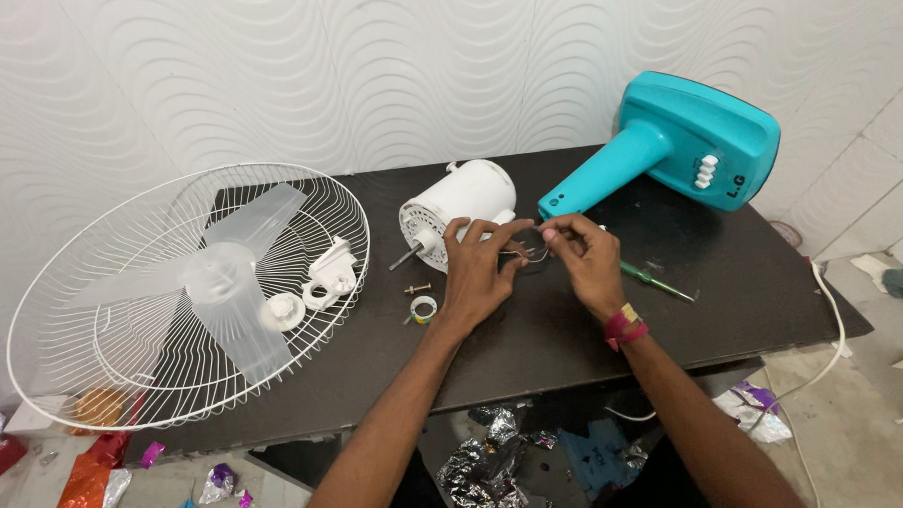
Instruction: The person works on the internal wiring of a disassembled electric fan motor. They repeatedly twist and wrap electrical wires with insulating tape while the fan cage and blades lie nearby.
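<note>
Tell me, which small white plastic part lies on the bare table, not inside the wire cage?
The small white plastic ring beside the left hand. The other white plastic pieces rest inside the white wire fan guard.

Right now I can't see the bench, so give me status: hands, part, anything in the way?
Left hand and right hand pinching thin wires beside white motor housing. Screwdriver lies right of hands.

1. The thin wire piece (531,251) pinched between the left hand (477,273) and right hand (584,254) is too small to identify.
2. The screwdriver (658,280) handle is partly hidden behind the right hand.
3. The desk (535,351) near edge is covered by both forearms.
</note>
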